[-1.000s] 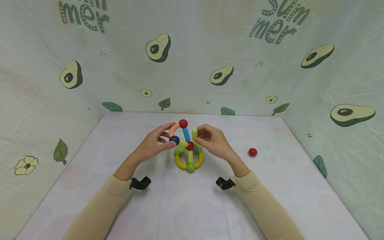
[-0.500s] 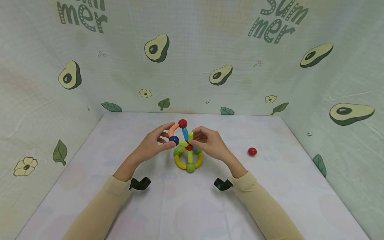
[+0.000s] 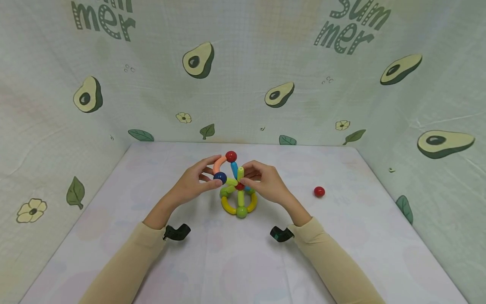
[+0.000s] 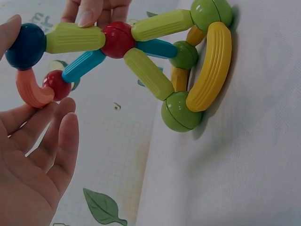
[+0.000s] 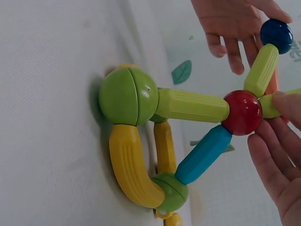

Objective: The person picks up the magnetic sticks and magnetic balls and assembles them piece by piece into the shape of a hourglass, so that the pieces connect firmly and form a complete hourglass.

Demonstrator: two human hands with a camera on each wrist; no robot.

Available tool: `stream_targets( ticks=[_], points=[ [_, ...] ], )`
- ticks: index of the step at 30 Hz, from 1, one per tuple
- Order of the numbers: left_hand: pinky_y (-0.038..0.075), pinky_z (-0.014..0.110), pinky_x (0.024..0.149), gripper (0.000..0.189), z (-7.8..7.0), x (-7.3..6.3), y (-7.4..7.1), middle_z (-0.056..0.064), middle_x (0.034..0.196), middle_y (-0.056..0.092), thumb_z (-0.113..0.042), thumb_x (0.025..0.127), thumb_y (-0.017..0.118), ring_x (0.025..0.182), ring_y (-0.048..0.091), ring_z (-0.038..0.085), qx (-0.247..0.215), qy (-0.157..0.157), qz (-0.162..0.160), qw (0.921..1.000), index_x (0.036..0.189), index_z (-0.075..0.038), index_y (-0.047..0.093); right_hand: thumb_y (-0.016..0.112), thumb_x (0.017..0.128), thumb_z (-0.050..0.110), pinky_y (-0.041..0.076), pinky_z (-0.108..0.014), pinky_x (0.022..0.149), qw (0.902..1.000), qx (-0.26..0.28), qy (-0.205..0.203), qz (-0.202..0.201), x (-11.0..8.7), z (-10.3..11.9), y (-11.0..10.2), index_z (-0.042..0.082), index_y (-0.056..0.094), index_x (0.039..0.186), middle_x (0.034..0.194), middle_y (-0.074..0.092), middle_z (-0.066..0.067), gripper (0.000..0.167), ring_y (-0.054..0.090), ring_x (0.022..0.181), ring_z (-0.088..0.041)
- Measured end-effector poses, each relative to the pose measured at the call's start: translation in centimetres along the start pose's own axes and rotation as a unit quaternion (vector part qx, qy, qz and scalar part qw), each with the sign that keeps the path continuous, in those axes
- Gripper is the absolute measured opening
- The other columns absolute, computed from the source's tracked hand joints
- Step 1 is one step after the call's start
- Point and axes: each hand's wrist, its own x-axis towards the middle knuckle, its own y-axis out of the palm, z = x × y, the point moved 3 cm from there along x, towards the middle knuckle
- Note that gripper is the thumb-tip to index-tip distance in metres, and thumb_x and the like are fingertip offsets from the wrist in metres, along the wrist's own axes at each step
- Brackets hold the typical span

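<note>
A structure of rods and balls stands mid-table on a ring of yellow curved rods (image 4: 212,68) and green balls (image 5: 127,96). Straight rods rise from the ring to a central red ball (image 5: 242,113). My left hand (image 3: 190,184) steadies the upper part, thumb on a dark blue ball (image 3: 220,177) and fingers at an orange curved rod (image 4: 32,89). That curved rod leads to an upper red ball (image 3: 231,156), joined by a blue rod (image 3: 234,169) to the centre. Between thumb and fingers, my right hand (image 3: 267,181) pinches a lime green rod (image 3: 241,173), its lower end at the central ball.
A loose red ball (image 3: 319,191) lies on the table to the right of my right hand. Behind the table (image 3: 243,261) hangs a cloth (image 3: 235,105) printed with avocados, which also runs along both sides.
My right hand has moved left and slightly down with the lime green rod, bringing it to the central red ball. My left hand and the structure have hardly moved.
</note>
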Motion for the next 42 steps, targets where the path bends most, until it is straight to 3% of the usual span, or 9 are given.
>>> stream_targets(
  ticks=[22,28,34,42],
  points=[
    [0.056,0.047,0.103,0.082,-0.2,-0.1,0.0,0.006,0.161,0.049,-0.037,0.095,0.082,0.123,0.061,0.026,0.008,-0.006,-0.013,0.9999,0.164,-0.021,0.041,0.079,0.097,0.012,0.062,-0.031,0.089,0.9999,-0.005,0.014,-0.008,0.1,-0.1,0.2,0.008,0.07,0.123,0.109,0.075,-0.002,0.027,0.073,0.098,-0.017],
    [0.056,0.05,0.104,0.081,-0.2,0.0,0.1,0.007,0.162,0.048,-0.035,0.095,0.082,0.124,0.061,0.027,0.0,-0.009,-0.01,0.9999,0.163,-0.021,0.041,0.079,0.098,0.014,0.061,-0.034,0.095,0.9993,-0.015,0.032,0.008,-0.2,-0.3,-0.3,0.012,0.069,0.131,0.116,0.075,-0.005,0.034,0.073,0.103,-0.017],
    [0.056,0.049,0.103,0.082,-0.4,0.1,0.2,0.007,0.162,0.048,-0.036,0.095,0.083,0.123,0.061,0.027,0.002,-0.013,-0.01,0.9999,0.164,-0.02,0.041,0.078,0.098,0.013,0.06,-0.046,0.099,0.9978,-0.05,0.035,0.024,-0.9,-0.5,-2.8,0.012,0.067,0.136,0.124,0.073,-0.012,0.039,0.072,0.109,-0.022],
    [0.056,0.049,0.103,0.08,-0.5,0.0,0.1,0.008,0.162,0.048,-0.033,0.096,0.082,0.121,0.062,0.027,0.004,-0.011,-0.01,0.9999,0.164,-0.021,0.041,0.079,0.097,0.011,0.06,-0.048,0.096,0.9893,-0.135,0.039,0.037,-3.8,-2.6,-8.6,0.011,0.068,0.134,0.126,0.072,-0.007,0.04,0.071,0.113,-0.03]
  ],
)
